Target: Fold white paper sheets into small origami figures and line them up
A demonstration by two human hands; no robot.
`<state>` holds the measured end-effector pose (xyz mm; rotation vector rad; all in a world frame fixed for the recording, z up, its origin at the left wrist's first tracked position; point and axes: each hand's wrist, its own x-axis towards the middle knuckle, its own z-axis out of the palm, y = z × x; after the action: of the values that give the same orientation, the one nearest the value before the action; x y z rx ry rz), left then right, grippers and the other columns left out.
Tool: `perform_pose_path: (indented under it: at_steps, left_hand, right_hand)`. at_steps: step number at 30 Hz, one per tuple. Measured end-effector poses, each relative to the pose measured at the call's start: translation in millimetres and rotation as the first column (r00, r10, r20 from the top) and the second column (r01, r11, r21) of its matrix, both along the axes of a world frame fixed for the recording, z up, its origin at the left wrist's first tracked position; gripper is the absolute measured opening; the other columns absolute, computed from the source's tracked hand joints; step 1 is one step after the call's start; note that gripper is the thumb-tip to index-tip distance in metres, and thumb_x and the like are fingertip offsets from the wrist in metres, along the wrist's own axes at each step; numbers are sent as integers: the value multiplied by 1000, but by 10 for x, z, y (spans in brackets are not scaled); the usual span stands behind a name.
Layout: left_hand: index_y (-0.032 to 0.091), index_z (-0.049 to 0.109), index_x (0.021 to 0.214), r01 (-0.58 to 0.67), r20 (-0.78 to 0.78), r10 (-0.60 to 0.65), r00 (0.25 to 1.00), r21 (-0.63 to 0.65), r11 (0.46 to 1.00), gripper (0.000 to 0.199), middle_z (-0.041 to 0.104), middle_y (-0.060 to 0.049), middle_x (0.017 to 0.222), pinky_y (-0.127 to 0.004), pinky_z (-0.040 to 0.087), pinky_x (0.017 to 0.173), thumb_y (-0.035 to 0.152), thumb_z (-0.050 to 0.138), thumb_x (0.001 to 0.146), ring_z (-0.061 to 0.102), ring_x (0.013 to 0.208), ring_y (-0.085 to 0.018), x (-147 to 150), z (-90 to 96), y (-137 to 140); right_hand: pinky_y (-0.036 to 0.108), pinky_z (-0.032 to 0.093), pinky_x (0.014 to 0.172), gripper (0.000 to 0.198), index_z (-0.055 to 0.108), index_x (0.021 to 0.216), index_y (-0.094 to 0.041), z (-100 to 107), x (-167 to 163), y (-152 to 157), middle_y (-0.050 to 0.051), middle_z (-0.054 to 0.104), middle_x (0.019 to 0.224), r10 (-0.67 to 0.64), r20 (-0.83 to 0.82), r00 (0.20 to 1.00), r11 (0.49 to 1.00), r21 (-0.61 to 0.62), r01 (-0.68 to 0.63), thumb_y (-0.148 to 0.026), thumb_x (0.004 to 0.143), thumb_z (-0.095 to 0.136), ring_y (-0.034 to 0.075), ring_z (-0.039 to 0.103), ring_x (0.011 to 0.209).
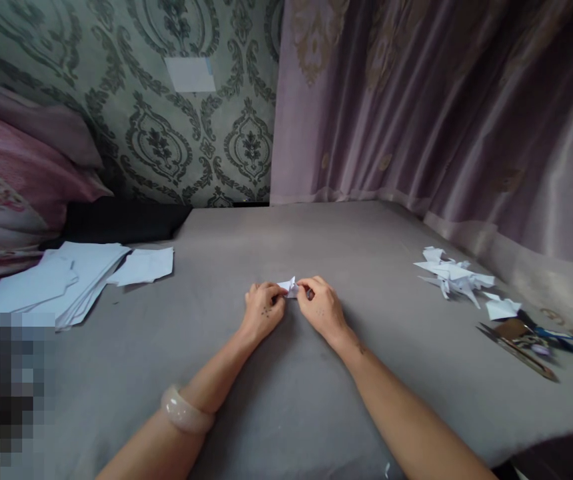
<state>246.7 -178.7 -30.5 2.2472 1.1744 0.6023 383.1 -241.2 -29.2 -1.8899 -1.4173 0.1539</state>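
Observation:
Between my two hands, just above the middle of the grey cloth surface, is a small folded piece of white paper (290, 287) with a pointed flap sticking up. My left hand (265, 308) pinches its left end between thumb and fingers. On the other end, the fingertips of my right hand (320, 305) are closed in a pinch. The fingers partly hide the paper, so its full shape does not show. A pale bangle (185, 410) sits on my left forearm.
Stacked white paper sheets (84, 273) lie at the left, with smaller pieces (144, 265) beside them and a black cloth (126, 220) behind. At the right are several folded paper figures (454, 275), scissors (516, 350) and a blue-handled tool (566, 341). Curtains (356, 120) hang along the far right.

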Motion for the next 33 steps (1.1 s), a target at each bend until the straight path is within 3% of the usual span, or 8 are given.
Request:
perform_pose_path:
  at_steps: [7,16,26,33]
  left_hand:
    - [23,74,92,0,-6,0,1000,2,1000,30,70,-5,100,-41,39,86,17,48,80,55,94,-26,1,-8,13]
    - [23,69,104,1,47,-1,999,1,1000,31,71,-5,93,-38,39,85,19,46,83,57,91,-22,8,56,-8]
    - [24,70,103,41,60,-44,997,40,998,30,73,-5,94,-38,39,84,19,47,85,61,91,-22,13,70,-31]
    - [23,72,100,49,148,-51,988,17,999,31,74,-5,86,-30,45,77,16,46,85,65,81,-18,0,81,-31]
  right_hand:
    - [23,45,69,19,69,89,-19,-4,-10,62,4,65,83,64,-47,997,994,95,-59,-25,86,52,13,57,68]
    - [23,45,70,18,69,84,-20,15,-28,104,4,64,80,85,-3,996,994,64,-85,-21,85,51,14,59,71]
    - [24,45,68,16,69,81,-19,14,-61,113,4,65,79,55,-57,997,997,55,-52,-23,83,53,14,59,67]
    - [25,45,69,13,67,78,-19,24,-61,125,5,66,80,26,-76,997,999,38,-23,-22,81,55,14,59,68]
